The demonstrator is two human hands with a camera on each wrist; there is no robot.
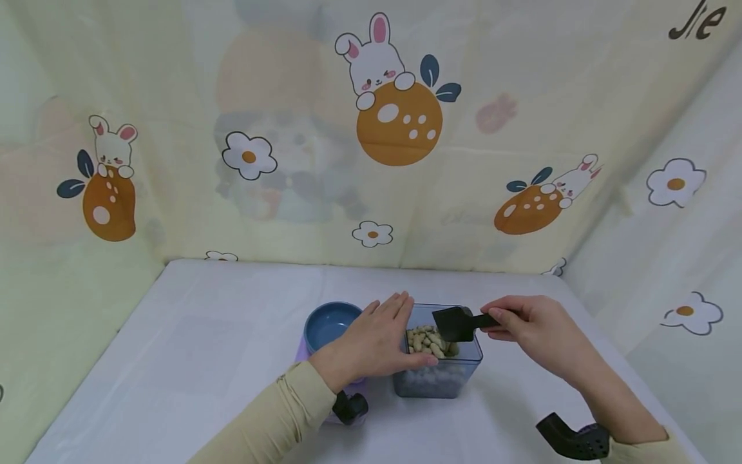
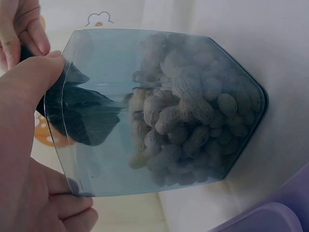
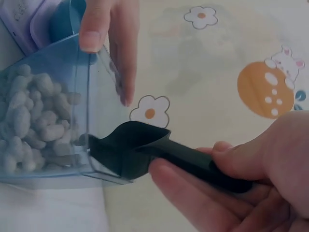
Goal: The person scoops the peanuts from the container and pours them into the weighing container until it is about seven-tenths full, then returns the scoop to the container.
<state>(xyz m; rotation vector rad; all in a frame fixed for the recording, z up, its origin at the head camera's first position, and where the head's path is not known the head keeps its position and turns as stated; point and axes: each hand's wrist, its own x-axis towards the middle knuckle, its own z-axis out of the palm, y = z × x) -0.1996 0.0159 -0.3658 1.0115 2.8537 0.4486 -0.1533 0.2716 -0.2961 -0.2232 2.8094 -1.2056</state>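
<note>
A clear bluish plastic container [image 1: 437, 380] stands on the table, partly filled with peanuts in their shells [image 1: 428, 339]. My left hand [image 1: 371, 341] holds it by the left side, the thumb along the near rim and the fingers reaching to the far rim. In my right hand [image 1: 536, 328] is a small black scoop [image 1: 455, 324], its handle pinched between thumb and fingers. The scoop's blade is tilted over the container's right rim, above the peanuts. In the right wrist view the blade [image 3: 128, 147] overlaps the container's top edge.
Left of the container, a blue bowl [image 1: 330, 325] sits on a purple base [image 1: 301, 351], partly hidden by the left hand and forearm. White cloth [image 1: 197, 361] covers the table. Behind it hangs a curtain [image 1: 290, 212] printed with rabbits and flowers.
</note>
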